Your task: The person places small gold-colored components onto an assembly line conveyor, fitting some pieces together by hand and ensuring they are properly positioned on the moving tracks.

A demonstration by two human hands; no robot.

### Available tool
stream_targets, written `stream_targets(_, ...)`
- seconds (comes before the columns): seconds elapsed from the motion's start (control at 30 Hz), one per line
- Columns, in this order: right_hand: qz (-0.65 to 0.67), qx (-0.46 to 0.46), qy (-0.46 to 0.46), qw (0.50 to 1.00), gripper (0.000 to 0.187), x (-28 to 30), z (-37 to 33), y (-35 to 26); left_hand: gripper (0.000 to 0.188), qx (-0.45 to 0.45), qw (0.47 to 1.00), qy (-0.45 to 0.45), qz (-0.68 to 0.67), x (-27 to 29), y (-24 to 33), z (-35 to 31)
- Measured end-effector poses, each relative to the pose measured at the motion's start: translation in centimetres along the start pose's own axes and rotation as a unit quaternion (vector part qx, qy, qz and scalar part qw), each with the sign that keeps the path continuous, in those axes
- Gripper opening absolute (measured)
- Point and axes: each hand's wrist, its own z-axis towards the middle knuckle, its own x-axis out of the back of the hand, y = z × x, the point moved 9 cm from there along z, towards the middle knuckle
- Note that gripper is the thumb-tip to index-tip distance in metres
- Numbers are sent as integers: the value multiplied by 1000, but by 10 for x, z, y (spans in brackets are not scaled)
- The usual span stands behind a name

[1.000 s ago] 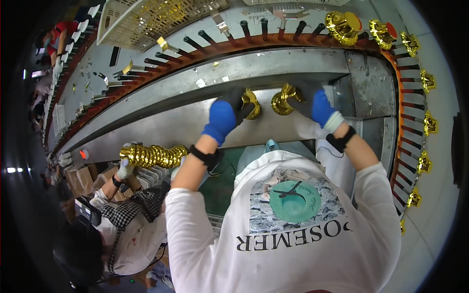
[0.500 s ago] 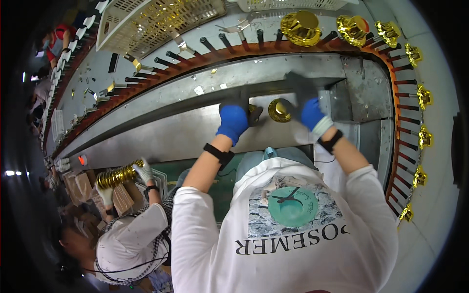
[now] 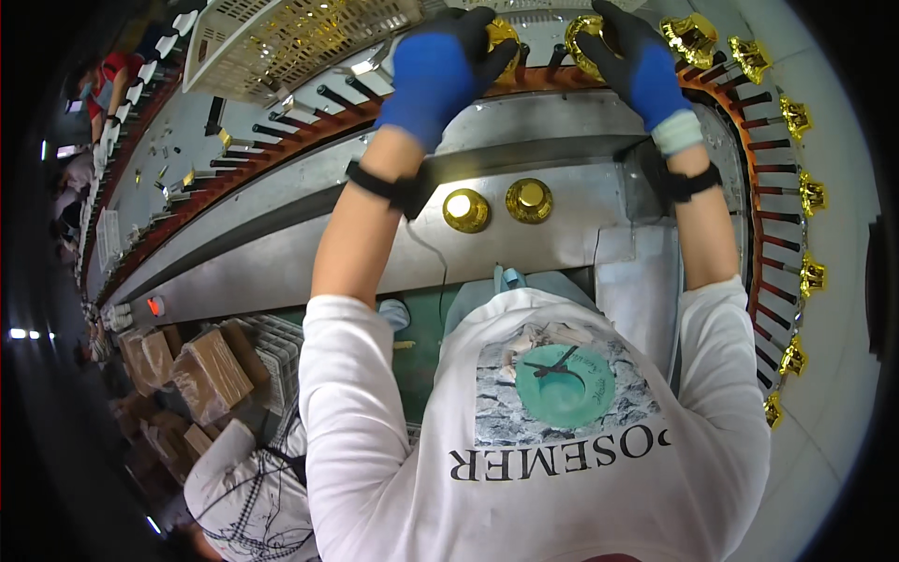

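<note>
Both my hands reach to the far side of the bench, in blue gloves with dark palms and fingers. My left hand [image 3: 449, 70] is closed around a shiny gold flared cup [image 3: 506, 45] beside the row of spindles. To its right, my right hand [image 3: 637, 66] has its thumb and fingers around another gold flared cup [image 3: 580, 45] over the spindle line. Glove fingers hide part of both cups. On the metal bench between my arms stand two more flared cups, a left one [image 3: 466, 212] and a right one [image 3: 530, 200], small ends up, touched by neither hand.
A curved conveyor track with dark spindles [image 3: 775, 169] runs along the far side and down the right, carrying more gold cups [image 3: 813, 195]. A perforated crate [image 3: 281, 56] stands at far left. A co-worker [image 3: 253, 487] bends at lower left near cardboard boxes [image 3: 211, 375].
My hands have moved from the bench to the spindle line, leaving two cups on the bench. The cups on the track have shifted slightly along it. The co-worker has bent lower.
</note>
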Motion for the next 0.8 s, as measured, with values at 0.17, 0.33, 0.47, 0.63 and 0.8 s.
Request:
stream_targets(0.17, 63, 163, 38, 984, 43, -1, -72, -29, 41, 51, 989, 37, -133, 18, 10, -111)
stream_targets(0.33, 60, 46, -234, 969, 54, -160, -182, 17, 43, 197, 959, -167, -121, -125, -53, -245)
stream_targets(0.47, 7, 38, -231, 972, 58, -220, -197, 29, 61, 215, 945, -246, -5, -181, -53, -273)
stream_targets(0.63, -13, 52, -224, 973, 66, -184, -181, 33, 79, 188, 923, -326, 83, -164, -35, -229)
stream_targets(0.8, -71, 126, 95, 985, 57, 32, -54, 7, 67, -7, 989, -78, -122, -38, 55, -74)
